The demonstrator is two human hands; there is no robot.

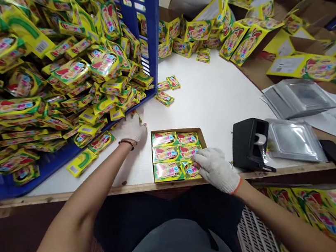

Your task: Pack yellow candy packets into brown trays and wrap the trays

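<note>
An open display carton (201, 134) stands before me at the table edge, packed with small yellow-green boxes (165, 154) in two columns. My right hand (217, 168), in a white knit glove, has its fingers bent onto the lower-right small box (189, 169), partly covering it. My left hand (129, 129), gloved too and slightly blurred, is beside the front edge of the blue crate (155, 32), fingers apart, with nothing visible in it. Two small boxes (101, 141) lie left of that hand, against the crate.
The crate holds a large heap of small boxes (72, 70). Several loose ones (164, 98) lie by its right side. A black tape dispenser (248, 146) stands right of the carton, near clear plastic trays (296, 139). Empty display cartons (303, 67) are piled at the right.
</note>
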